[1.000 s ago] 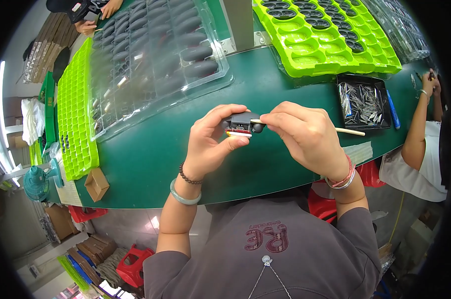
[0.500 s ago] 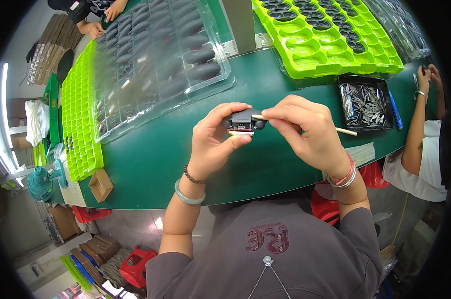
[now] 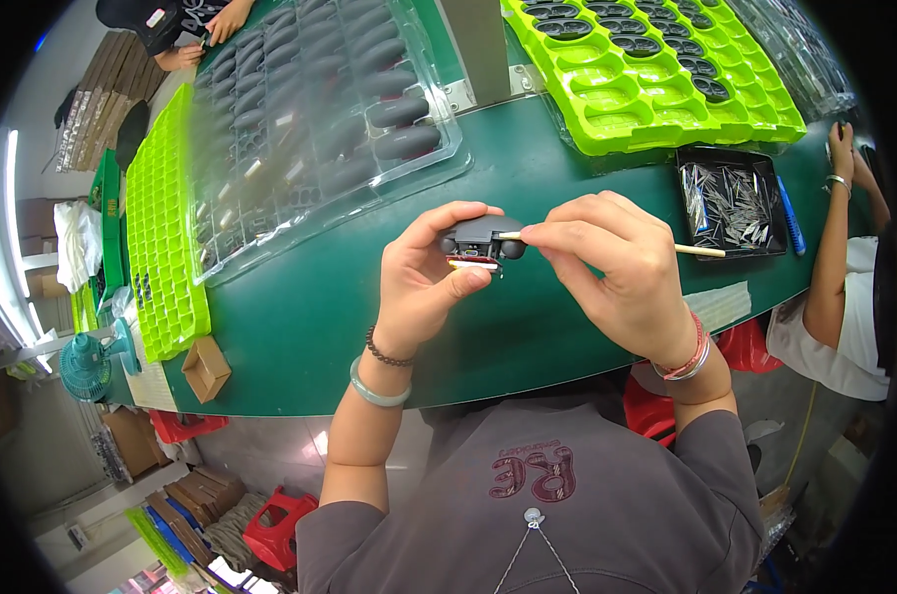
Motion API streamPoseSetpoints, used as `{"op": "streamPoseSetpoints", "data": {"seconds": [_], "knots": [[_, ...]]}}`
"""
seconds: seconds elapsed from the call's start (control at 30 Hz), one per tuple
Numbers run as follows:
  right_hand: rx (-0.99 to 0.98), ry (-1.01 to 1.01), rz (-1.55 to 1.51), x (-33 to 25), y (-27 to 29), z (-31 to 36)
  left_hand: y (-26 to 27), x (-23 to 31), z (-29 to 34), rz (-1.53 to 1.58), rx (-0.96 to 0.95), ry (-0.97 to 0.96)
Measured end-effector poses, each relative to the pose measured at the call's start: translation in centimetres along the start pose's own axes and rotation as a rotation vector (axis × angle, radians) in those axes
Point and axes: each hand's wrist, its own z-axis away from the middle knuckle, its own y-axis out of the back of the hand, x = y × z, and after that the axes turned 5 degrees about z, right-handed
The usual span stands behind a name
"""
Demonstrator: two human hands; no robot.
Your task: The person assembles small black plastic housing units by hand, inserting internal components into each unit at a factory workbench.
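Observation:
Above the front of the table, my left hand (image 3: 414,282) is closed around a small rounded black electronic housing (image 3: 481,229), fingers behind it and thumb at its lower edge. A port opening and a red-edged board with a white part show on its near side. In my right hand (image 3: 612,262) is a thin pale stick (image 3: 701,250), pinched between thumb and fingers. The stick's tip meets the right part of the housing's near side; whether it presses or goes in I cannot tell. Its other end sticks out to the right past my hand.
Clear plastic trays (image 3: 320,198) of dark shells lie at back left, beside a green grid tray (image 3: 161,238). A green tray (image 3: 607,94) with black parts sits at back right, near a black box (image 3: 731,203) of metal pieces and a blue pen-shaped tool (image 3: 791,216). Co-workers' hands (image 3: 842,158) are at both sides.
The housing has tilted slightly in my left hand. The stick's free end has risen, reaching farther right beyond my right hand. Co-workers' hands at the left and right have shifted a little.

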Motion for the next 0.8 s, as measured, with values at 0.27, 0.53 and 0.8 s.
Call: {"op": "streamPoseSetpoints", "data": {"seconds": [0.27, 0.53, 0.8], "knots": [[-0.013, 0.038, 0.162, -0.3, 0.3, 0.1, 0.0, 0.3, 0.1, -0.089, -0.013, -0.001], [-0.075, 0.011, 0.155, -0.7, 0.5, 0.0, -0.2, 0.3, 0.2, -0.145, -0.06, -0.028], [-0.192, -0.153, -0.092, 0.5, 0.3, 0.6, -0.4, -0.2, 0.3, -0.226, -0.082, -0.027]]}}
